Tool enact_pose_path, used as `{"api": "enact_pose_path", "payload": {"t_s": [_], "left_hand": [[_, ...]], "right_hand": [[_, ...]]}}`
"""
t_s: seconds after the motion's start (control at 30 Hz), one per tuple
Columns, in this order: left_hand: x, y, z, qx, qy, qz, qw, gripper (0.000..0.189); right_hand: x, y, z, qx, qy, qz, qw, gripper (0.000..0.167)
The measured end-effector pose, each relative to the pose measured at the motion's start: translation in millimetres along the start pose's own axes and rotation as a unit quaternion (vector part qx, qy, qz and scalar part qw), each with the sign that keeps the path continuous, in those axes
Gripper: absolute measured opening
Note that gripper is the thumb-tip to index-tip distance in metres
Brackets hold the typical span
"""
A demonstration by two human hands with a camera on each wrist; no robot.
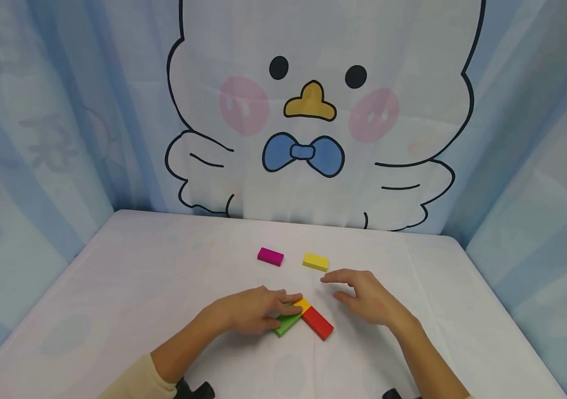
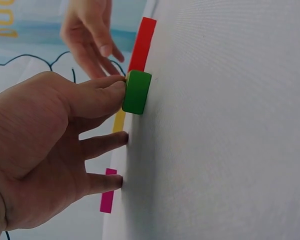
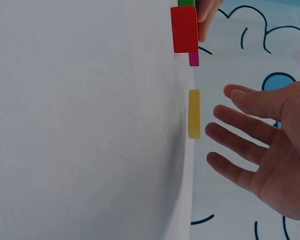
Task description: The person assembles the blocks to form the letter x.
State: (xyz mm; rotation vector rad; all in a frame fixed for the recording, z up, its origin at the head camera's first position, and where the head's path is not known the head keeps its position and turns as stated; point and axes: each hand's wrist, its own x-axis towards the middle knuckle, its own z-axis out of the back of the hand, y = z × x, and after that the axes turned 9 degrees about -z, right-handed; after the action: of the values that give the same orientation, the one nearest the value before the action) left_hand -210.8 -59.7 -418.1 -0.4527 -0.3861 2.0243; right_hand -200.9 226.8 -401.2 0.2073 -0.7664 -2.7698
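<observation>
In the head view, my left hand point(image 1: 253, 310) rests over a green block point(image 1: 288, 323) and an orange-yellow block point(image 1: 303, 305), its fingers fairly straight. The left wrist view has the thumb tip right at the upper face of the green block point(image 2: 137, 92), and two other fingers reach down near the tabletop. A red block point(image 1: 318, 323) lies slantwise, one end at the green and orange-yellow blocks. To the right, my right hand point(image 1: 368, 296) hovers above the table with relaxed, spread fingers and holds nothing. Closest to it is a yellow block point(image 1: 315, 261).
Farther back on the white-covered table point(image 1: 164, 266) lies a magenta block point(image 1: 271, 256), left of the yellow one. A curtain point(image 1: 303, 194) with a cartoon bird hangs along the table's back edge, and more blue and white cloth hangs at both sides.
</observation>
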Motion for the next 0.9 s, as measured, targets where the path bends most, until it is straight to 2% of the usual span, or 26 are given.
{"api": "enact_pose_path", "payload": {"t_s": [0.4, 0.7, 0.9], "left_hand": [[0.6, 0.0, -2.0, -0.004, 0.004, -0.006, 1.0000, 0.053], [-0.3, -0.2, -0.8, -0.030, 0.008, 0.014, 0.9994, 0.055], [-0.8, -0.7, -0.5, -0.025, 0.016, 0.023, 0.9993, 0.061]], "right_hand": [[15.5, -2.8, 0.1, 0.003, -0.036, -0.029, 0.9989, 0.036], [29.9, -0.5, -0.9, 0.014, -0.051, -0.048, 0.9974, 0.036], [35.8, 1.4, -1.0, 0.018, -0.061, -0.072, 0.9954, 0.036]]}}
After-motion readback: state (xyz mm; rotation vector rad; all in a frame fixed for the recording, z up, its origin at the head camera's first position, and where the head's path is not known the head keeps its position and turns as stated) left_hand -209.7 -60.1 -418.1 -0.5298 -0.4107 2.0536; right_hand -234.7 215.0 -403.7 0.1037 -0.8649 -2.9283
